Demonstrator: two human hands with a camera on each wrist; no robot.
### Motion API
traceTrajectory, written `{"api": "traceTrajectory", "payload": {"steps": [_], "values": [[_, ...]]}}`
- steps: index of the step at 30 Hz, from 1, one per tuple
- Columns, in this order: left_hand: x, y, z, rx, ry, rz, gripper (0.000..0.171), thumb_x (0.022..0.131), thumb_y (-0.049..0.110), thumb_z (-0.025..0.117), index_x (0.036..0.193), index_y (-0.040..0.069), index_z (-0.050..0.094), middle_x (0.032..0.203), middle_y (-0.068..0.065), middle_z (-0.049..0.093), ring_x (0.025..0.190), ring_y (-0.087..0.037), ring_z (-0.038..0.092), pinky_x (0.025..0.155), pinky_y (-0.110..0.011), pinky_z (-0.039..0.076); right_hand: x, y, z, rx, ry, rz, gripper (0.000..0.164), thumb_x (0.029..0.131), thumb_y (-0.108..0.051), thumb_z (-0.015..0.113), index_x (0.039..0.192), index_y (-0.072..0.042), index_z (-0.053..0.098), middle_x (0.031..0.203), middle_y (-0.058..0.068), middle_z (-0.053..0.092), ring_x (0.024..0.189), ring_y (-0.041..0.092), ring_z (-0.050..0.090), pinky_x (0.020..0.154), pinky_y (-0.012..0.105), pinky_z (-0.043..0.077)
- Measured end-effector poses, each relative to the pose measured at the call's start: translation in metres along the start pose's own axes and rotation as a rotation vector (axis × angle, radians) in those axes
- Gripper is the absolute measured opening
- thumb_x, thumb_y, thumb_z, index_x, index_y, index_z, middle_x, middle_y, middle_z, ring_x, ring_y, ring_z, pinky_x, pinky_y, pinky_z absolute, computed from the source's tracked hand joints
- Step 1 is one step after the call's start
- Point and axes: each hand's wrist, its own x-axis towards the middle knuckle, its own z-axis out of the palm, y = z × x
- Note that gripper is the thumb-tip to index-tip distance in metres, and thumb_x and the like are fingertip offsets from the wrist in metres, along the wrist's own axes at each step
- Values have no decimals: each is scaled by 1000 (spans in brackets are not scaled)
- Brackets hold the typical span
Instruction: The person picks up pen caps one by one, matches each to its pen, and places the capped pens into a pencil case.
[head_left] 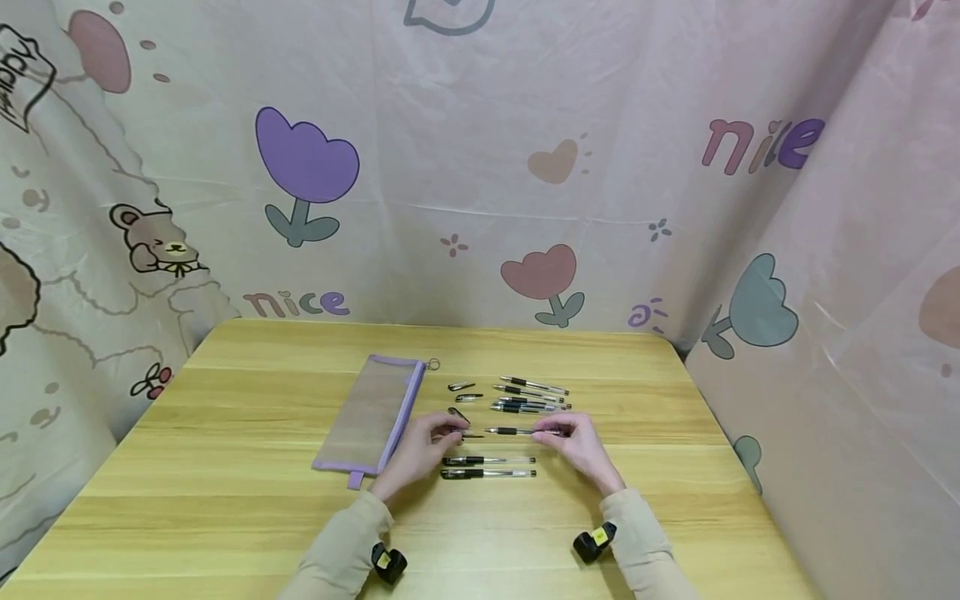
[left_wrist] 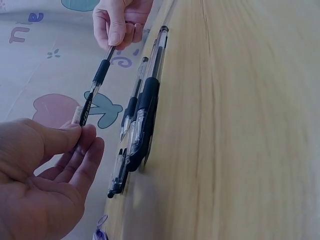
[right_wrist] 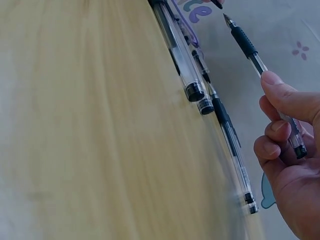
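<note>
My left hand [head_left: 420, 448] pinches a pen cap [left_wrist: 86, 109] with a black clip between thumb and fingers. My right hand [head_left: 581, 442] grips the clear barrel of an uncapped gel pen [right_wrist: 243, 42] with a black rubber grip, its bare tip pointing at the cap. A small gap separates tip and cap in the right wrist view. Nearer the person, two capped gel pens [head_left: 487, 473] lie side by side on the table. Beyond the hands lie several uncapped pens [head_left: 534, 385], with loose caps [head_left: 469, 397] to their left.
A mesh zip pouch [head_left: 366, 412] with purple edging lies flat left of the pens, close to the left forearm. The wooden table [head_left: 225, 467] meets a printed curtain [head_left: 420, 250] at its back and sides. Black devices [head_left: 595, 542] are strapped at both wrists.
</note>
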Motion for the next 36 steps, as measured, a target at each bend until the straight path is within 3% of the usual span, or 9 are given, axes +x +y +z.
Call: {"api": "traceTrajectory", "payload": {"steps": [7, 10, 20, 28, 36], "values": [[1, -1, 2, 5, -8, -20, 18, 94, -4, 64, 111, -4, 70, 111, -19, 73, 96, -29, 70, 84, -25, 59, -7, -35, -3, 0, -31, -17, 17, 84, -2, 77, 98, 7, 74, 99, 21, 74, 84, 0, 62, 78, 20, 52], [1, -1, 3, 4, -12, -22, 19, 93, -4, 64, 111, -4, 70, 110, -19, 73, 94, -28, 71, 82, -24, 59, -8, -39, -3, -1, -35, -11, 18, 84, -3, 77, 99, 7, 74, 100, 22, 74, 85, 0, 62, 79, 20, 52], [2, 1, 3, -11, -28, -40, 19, 94, -4, 63, 112, -3, 70, 110, -18, 72, 94, -28, 71, 82, -18, 57, -6, -33, -1, 43, -44, -20, 19, 84, -4, 78, 100, 8, 74, 103, 23, 73, 87, 0, 63, 81, 21, 54], [2, 1, 2, -10, -34, -35, 20, 94, -3, 63, 112, -2, 71, 110, -18, 72, 93, -27, 71, 81, -19, 57, 1, -4, 9, 13, -8, -24, 17, 83, -2, 78, 99, 5, 75, 102, 22, 73, 86, -3, 61, 80, 18, 52], [1, 1, 2, -39, -52, -25, 20, 93, -4, 64, 113, -5, 70, 112, -21, 71, 93, -29, 72, 80, -15, 56, -5, -35, 4, 35, -49, -48, 20, 84, -2, 77, 100, 9, 73, 99, 23, 73, 86, 2, 63, 80, 20, 53]]}}
